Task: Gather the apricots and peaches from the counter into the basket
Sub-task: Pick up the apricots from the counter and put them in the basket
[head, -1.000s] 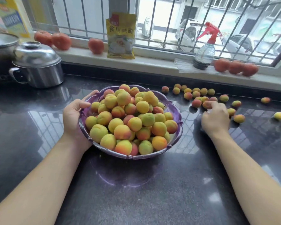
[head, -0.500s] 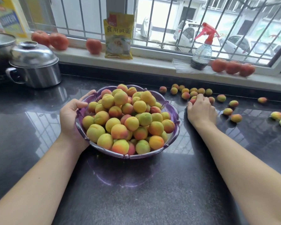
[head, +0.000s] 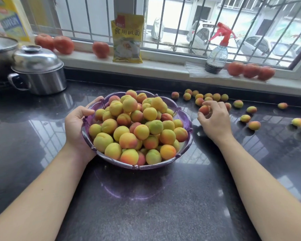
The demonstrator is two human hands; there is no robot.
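Beside the heaped purple basket [head: 184, 145], gripped by the left hand [head: 76, 126], the right hand [head: 214, 122] pinches one apricot [head: 204, 109]; open counter [head: 146, 206] lies in front.

hidden: lower fruit in basket [head: 184, 150] | cut off: pot [head: 0, 54] at left edge, both forearms at bottom

1. One purple basket [head: 184, 146], heaped with fruit (too many to count).
2. About seventeen loose fruits [head: 254, 125] on the counter.
3. Six tomatoes [head: 100, 49] on the sill.
4. One spray bottle [head: 216, 56].
5. One yellow packet [head: 127, 39].
6. One lidded steel pot [head: 39, 72].
7. Two hands.
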